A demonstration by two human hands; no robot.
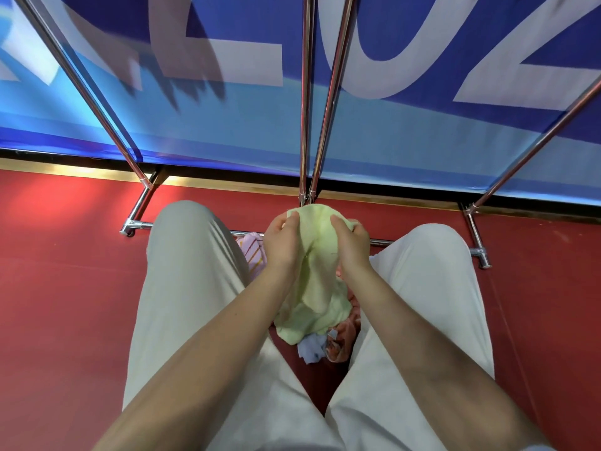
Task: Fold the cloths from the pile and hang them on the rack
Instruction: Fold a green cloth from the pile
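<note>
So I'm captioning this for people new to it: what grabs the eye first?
Both hands, left and right, hold up a pale green cloth at centre, between the knees. Behind it, shiny rack poles rise against a big blue banner, and a few more cloths lie on the red floor below.

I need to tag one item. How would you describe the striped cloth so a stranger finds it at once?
Start at the metal rack's bottom bar on the red floor. Just before it, beside the left hand gripping the green cloth, lies the striped cloth: pink with yellow stripes, the only striped one.
</note>
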